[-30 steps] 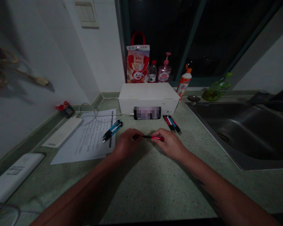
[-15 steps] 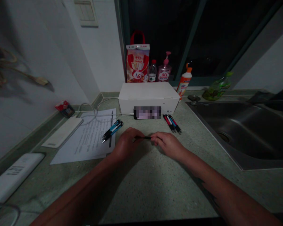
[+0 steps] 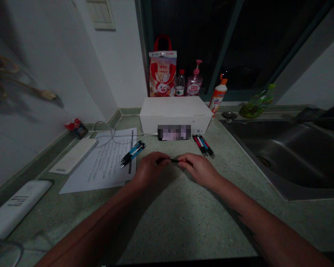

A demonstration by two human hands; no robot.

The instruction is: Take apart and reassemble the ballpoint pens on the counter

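The left hand and right hand pinch opposite ends of one slim dark pen, whether fully joined unclear, with blue-and-black plastic pens beside the left and mixed-colour plastic pens beyond the right.

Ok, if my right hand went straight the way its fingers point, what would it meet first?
Your left hand, most likely: its fingertips face your right hand across the dark pen part. Exact depth is unclear.
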